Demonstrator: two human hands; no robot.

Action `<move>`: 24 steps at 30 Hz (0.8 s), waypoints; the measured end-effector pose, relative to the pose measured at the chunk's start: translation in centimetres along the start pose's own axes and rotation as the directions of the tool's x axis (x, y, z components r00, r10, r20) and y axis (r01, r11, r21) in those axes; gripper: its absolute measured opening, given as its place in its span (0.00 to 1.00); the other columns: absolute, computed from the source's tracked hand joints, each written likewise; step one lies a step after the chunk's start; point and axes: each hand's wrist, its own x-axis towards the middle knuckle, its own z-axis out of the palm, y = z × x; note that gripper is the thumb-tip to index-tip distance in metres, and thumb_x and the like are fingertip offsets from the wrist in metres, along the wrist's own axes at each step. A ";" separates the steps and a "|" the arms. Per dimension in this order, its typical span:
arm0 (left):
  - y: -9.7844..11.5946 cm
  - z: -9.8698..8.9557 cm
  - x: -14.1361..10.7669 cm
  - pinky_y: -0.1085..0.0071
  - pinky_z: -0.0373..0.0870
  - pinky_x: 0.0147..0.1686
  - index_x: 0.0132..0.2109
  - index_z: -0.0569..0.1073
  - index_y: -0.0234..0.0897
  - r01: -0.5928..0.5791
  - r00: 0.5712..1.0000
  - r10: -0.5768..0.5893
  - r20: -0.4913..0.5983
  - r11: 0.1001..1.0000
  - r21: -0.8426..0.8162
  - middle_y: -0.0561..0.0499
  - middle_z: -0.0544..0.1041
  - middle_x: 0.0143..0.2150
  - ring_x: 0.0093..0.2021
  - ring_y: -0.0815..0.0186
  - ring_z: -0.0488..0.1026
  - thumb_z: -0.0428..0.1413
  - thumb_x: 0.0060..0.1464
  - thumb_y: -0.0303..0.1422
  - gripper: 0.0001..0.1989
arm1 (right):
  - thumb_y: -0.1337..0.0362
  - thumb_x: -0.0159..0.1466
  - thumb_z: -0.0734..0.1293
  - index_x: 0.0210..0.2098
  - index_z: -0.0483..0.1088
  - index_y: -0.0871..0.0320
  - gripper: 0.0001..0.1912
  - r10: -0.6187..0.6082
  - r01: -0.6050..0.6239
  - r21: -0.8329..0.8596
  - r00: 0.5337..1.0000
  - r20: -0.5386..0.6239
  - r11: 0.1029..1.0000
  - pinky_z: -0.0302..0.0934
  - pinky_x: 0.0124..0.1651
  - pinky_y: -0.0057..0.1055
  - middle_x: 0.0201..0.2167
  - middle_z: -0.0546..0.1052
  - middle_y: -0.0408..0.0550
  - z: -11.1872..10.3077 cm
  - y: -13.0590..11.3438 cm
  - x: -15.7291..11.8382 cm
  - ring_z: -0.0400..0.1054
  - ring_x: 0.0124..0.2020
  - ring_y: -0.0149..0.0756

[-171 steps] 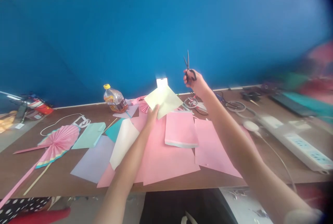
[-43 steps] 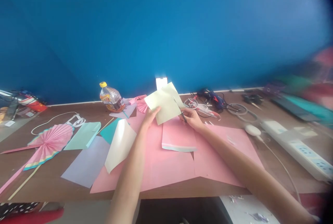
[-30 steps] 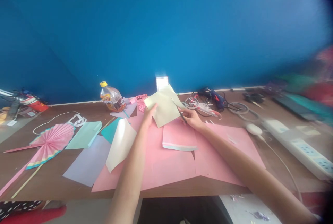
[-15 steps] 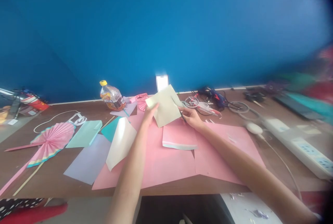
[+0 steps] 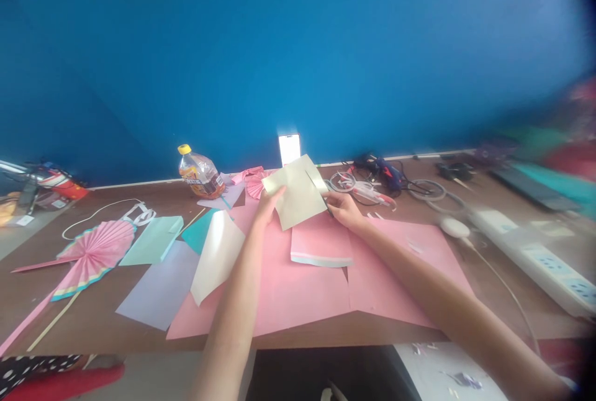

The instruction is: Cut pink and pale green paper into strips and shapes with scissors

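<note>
My left hand [image 5: 267, 207] is closed on the left edge of a pale yellow sheet of paper [image 5: 298, 193], thumb on top, and holds it tilted above the table. A slit runs down into the sheet from near its upper right edge. At the sheet's right edge my right hand [image 5: 343, 208] is closed around a pair of dark scissors [image 5: 329, 208], mostly hidden by the fingers and the paper. Below both hands lies a stack of pink paper [image 5: 322, 246] with a pale front edge, on top of large pink sheets [image 5: 302, 301].
A pleated pink fan [image 5: 100, 249], a mint paper piece [image 5: 153, 239], a lilac sheet [image 5: 161, 286] and a curled cream sheet [image 5: 218, 255] lie left. Behind stand a bottle [image 5: 200, 174] and a lit phone [image 5: 289, 149]. Cables [image 5: 428, 190] and a power strip [image 5: 540, 264] lie right.
The scissors have shifted slightly at the paper's right edge, and less of them shows now. The strip right of the slit stands a little more apart. My left hand keeps its hold.
</note>
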 end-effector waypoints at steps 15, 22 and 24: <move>-0.6 -0.6 0.8 0.56 0.67 0.56 0.51 0.73 0.37 -0.040 0.989 0.035 -0.145 0.999 -0.028 0.42 0.75 0.54 0.54 0.54 0.73 0.66 0.43 0.38 0.26 | 0.55 0.52 0.72 0.40 0.69 0.61 0.21 0.095 -0.102 0.072 0.991 0.095 0.992 0.52 0.24 0.27 0.21 0.71 0.40 0.4 -1.4 -0.6 0.60 0.20 0.28; -0.5 -0.5 0.6 0.55 0.68 0.55 0.51 0.73 0.36 -0.043 0.992 0.042 -0.119 0.999 -0.005 0.42 0.75 0.55 0.54 0.53 0.73 0.67 0.42 0.39 0.27 | 0.55 0.54 0.71 0.38 0.69 0.61 0.19 0.076 -0.079 0.043 0.995 0.062 0.996 0.54 0.23 0.27 0.20 0.71 0.42 0.2 -0.7 -0.4 0.61 0.17 0.27; -0.4 -0.4 0.5 0.55 0.68 0.55 0.51 0.73 0.37 -0.046 0.992 0.045 -0.120 0.999 -0.006 0.42 0.75 0.55 0.54 0.53 0.73 0.67 0.42 0.39 0.27 | 0.54 0.53 0.71 0.38 0.69 0.62 0.19 0.078 -0.081 0.041 0.995 0.057 0.996 0.55 0.23 0.27 0.20 0.72 0.42 0.2 -0.6 -0.3 0.61 0.17 0.27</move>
